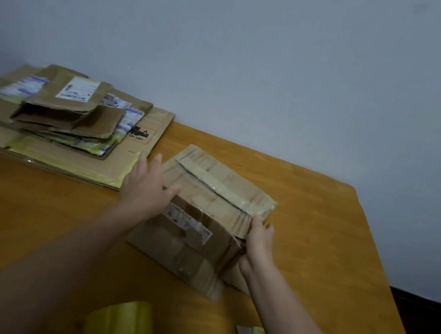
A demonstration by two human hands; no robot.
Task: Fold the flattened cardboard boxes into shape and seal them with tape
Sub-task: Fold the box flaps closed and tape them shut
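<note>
The light was dim and soft, with no source in view and no hard-edged shadows. The wall (287,48) took a cool grey-blue cast, while the worktop (331,239) read a muted orange that dulled to brown at near left. A weak sheen lay on the tape strip (224,188) across the box (203,243) and on the tape roll (119,322). The roll, both forearms and the box's near lower corner were blurred, and the left hand (148,185) was soft at the fingertips. Wide-angle distortion tilted the worktop's edges. Softness left most label print on the flattened stack (59,116) unreadable.
</note>
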